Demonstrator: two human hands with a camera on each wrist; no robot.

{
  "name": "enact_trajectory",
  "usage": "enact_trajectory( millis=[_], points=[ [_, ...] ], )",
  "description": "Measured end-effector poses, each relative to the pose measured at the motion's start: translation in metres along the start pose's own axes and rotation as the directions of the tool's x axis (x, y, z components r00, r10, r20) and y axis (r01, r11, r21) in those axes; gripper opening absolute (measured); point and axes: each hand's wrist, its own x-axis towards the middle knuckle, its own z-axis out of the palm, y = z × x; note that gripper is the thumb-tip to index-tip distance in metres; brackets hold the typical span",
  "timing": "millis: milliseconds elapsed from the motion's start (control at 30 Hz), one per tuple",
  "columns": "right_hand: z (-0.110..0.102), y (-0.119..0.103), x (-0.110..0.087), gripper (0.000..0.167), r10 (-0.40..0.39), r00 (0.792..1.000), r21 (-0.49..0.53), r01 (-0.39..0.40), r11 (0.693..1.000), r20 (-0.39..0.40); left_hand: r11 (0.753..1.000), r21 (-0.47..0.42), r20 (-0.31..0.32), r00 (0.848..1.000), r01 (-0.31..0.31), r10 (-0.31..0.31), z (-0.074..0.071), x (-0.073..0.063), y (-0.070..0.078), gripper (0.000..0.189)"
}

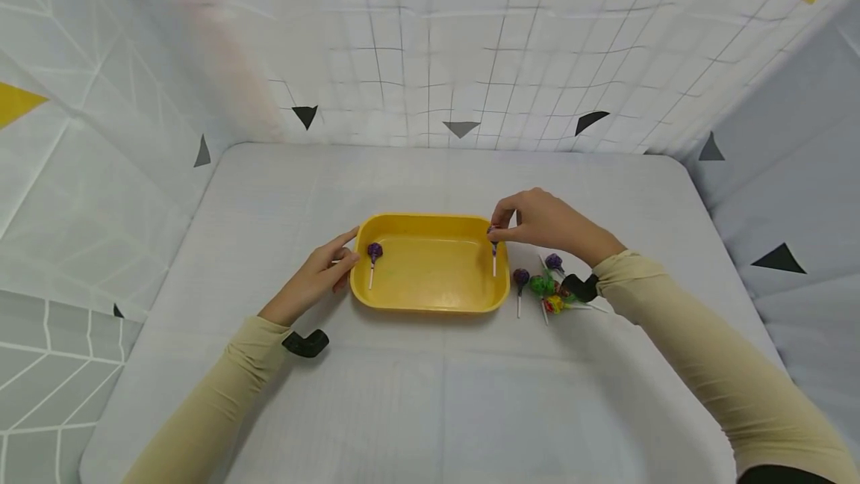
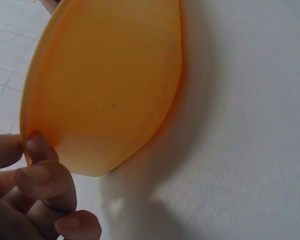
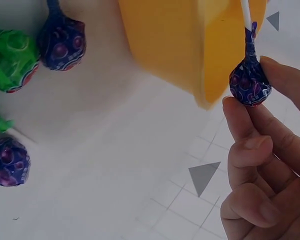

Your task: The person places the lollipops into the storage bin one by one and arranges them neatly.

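A yellow tray (image 1: 430, 301) stands on the table, with one purple-wrapped lollipop (image 1: 375, 251) lying at its left end. My left hand (image 1: 316, 275) grips the tray's left rim, thumb and fingers on either side of the wall in the left wrist view. Over the tray's right end, my right hand (image 1: 547, 222) pinches a second purple lollipop (image 3: 250, 85) by its wrapped head between thumb and fingertips. In the head view its white stick points down toward the tray.
Just right of the tray lies a loose group of lollipops: a purple one (image 1: 521, 277), another purple one (image 1: 554, 262), a green one (image 1: 540, 284) and a yellow-red one (image 1: 554, 304) among them. White patterned curtains (image 1: 430, 43) hang behind and beside the white table (image 1: 403, 402).
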Motion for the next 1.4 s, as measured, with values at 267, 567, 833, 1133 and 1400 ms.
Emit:
enact_trajectory(
  millis=[267,567,833,1133,1400],
  points=[
    [0.002,-0.006,0.008,0.015,-0.022,1.000,-0.022,0.022,1.000,0.014,1.000,0.005,-0.004,1.000,-0.006,0.006,0.000,0.000,-0.001,0.057],
    [0.005,-0.014,0.016,0.016,-0.041,0.998,-0.046,0.043,0.998,0.037,1.000,0.008,-0.005,1.000,-0.014,0.014,0.000,0.000,-0.001,0.056],
    [0.009,-0.021,0.023,0.018,-0.049,0.998,-0.079,0.053,0.995,0.047,1.000,0.000,-0.002,1.000,-0.016,0.016,0.000,0.000,-0.001,0.057],
    [0.012,-0.027,0.032,0.022,-0.052,0.996,-0.089,0.058,0.994,0.073,1.000,-0.009,-0.001,1.000,-0.012,0.012,0.000,0.000,0.000,0.056],
    [0.015,-0.036,0.040,0.023,-0.050,0.996,-0.100,0.058,0.993,0.079,1.000,-0.013,-0.003,1.000,-0.015,0.015,-0.001,0.000,0.000,0.056]
  ],
)
